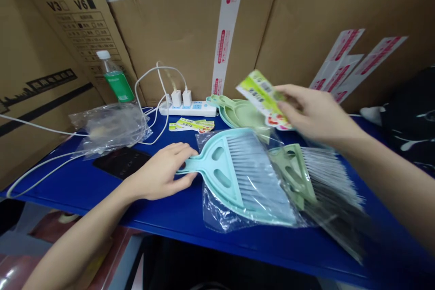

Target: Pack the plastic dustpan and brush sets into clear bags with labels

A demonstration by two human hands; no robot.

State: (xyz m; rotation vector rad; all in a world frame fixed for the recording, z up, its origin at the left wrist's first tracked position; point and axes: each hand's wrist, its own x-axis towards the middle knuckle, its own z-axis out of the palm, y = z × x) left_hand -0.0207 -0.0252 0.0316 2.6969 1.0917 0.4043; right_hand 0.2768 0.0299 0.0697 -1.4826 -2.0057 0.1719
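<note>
My left hand point(170, 167) grips the handle of a light-blue dustpan point(217, 163), with a brush point(254, 172) of grey-blue bristles lying in it. Both rest on a clear plastic bag point(220, 219), and some of its film seems to cover them. Raised above the table, my right hand point(306, 108) pinches a green and white printed card point(263, 99). Right of the dustpan lie green brushes point(294, 172) with pale and dark bristles, partly overlapped by film. Behind, green and blue dustpans point(244, 111) are stacked, partly hidden by the card.
Several similar cards point(192, 125) lie in front of a white power strip point(193, 108) with chargers and loose cables. At left are a crumpled plastic bag point(112, 127), a dark phone point(122, 162) and a bottle point(117, 79). Cardboard boxes point(183, 31) wall the back of the blue table point(163, 217).
</note>
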